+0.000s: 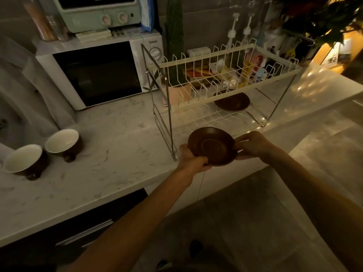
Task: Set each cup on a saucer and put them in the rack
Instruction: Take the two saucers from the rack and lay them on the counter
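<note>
A brown saucer [211, 146] is held over the counter's front edge, just in front of the white two-tier wire rack [222, 61]. My left hand [190, 158] grips its near-left rim and my right hand [253, 145] grips its right rim. A second brown saucer [232, 103] lies on the rack's lower tier at the back. Two brown cups with white insides stand on the counter at the far left: one [63, 143] nearer the rack, the other [24, 160] beside it to the left.
A white microwave [94, 73] stands behind the cups with a green toaster oven [98, 12] on top. A potted cactus [174, 55] and pump bottles [233, 30] sit behind the rack. The marble counter [117, 154] turns a corner at the right.
</note>
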